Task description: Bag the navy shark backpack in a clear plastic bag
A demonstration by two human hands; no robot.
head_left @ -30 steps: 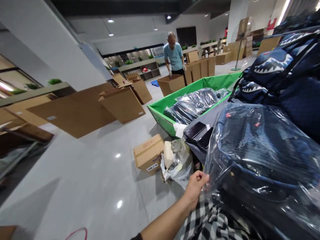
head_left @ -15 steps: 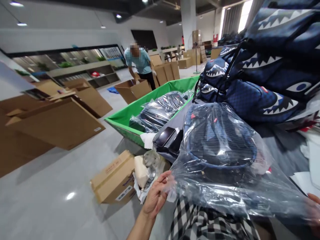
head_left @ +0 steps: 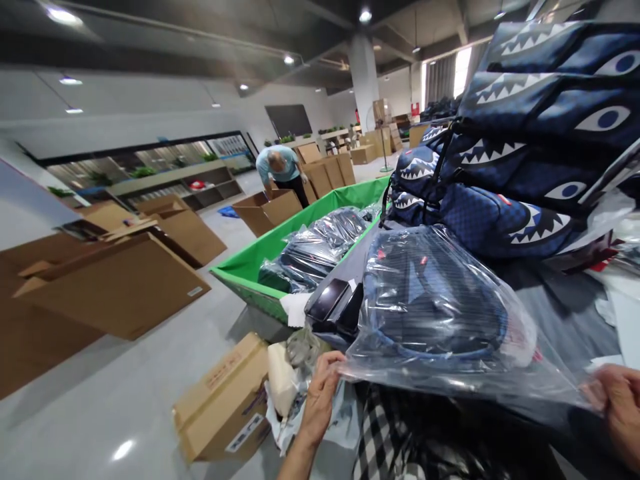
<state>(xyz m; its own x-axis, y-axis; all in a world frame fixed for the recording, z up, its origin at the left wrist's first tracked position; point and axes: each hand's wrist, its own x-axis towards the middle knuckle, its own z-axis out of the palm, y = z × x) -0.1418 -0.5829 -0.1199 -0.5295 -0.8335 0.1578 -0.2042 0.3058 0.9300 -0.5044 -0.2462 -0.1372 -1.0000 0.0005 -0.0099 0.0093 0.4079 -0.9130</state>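
Observation:
A navy backpack sealed in a clear plastic bag [head_left: 435, 313] lies on the grey table [head_left: 565, 307] in front of me. My left hand [head_left: 320, 393] pinches the bag's open edge at its left corner. My right hand [head_left: 617, 403] grips the same edge at the right corner, partly cut off by the frame. The plastic is stretched flat between both hands. Behind the bag rises a stack of navy shark-face backpacks [head_left: 525, 147].
A green bin [head_left: 250, 263] of bagged backpacks stands left of the table. A black phone [head_left: 327, 300] rests at the table's corner. On the floor sit a small carton [head_left: 220, 400] and a bag of scraps [head_left: 295, 373]. A person [head_left: 280, 170] bends over open cartons [head_left: 265, 207].
The view swung right. My right hand came into sight holding the bag's right corner. The bag's edge is now pulled taut and flatter between both hands. The far person has bent lower.

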